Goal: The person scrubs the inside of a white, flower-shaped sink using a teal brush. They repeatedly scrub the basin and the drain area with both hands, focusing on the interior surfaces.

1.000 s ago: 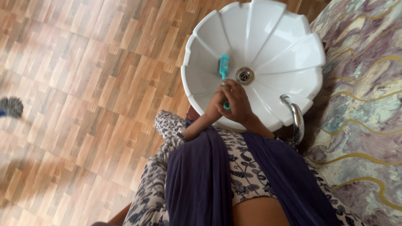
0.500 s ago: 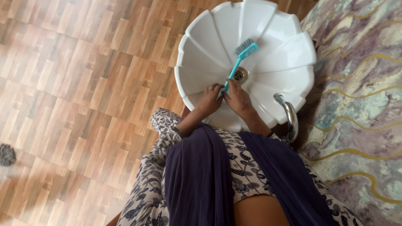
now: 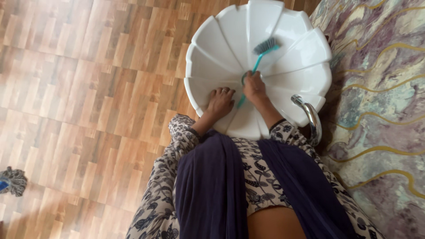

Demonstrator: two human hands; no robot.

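Observation:
A white fluted washbasin (image 3: 292,31) fills the top of the head view. My right hand (image 3: 254,86) grips the handle of a teal scrubbing brush (image 3: 264,47), whose grey bristles rest on the far inner wall of the basin. The hand covers the drain. Flat on the near inner wall, just left of the brush handle, lies my left hand (image 3: 220,102) with its fingers spread and a ring on one finger. It holds nothing.
A chrome tap (image 3: 310,117) curves over the basin's near right rim. A marbled purple and gold wall (image 3: 380,110) runs along the right. Wood-pattern floor (image 3: 88,88) lies to the left, with a grey mop head (image 3: 12,180) at the lower left edge.
The brush swung from the basin's left side to the far wall. My left hand let go of the handle and now lies flat on the basin; my right hand slid up over the drain.

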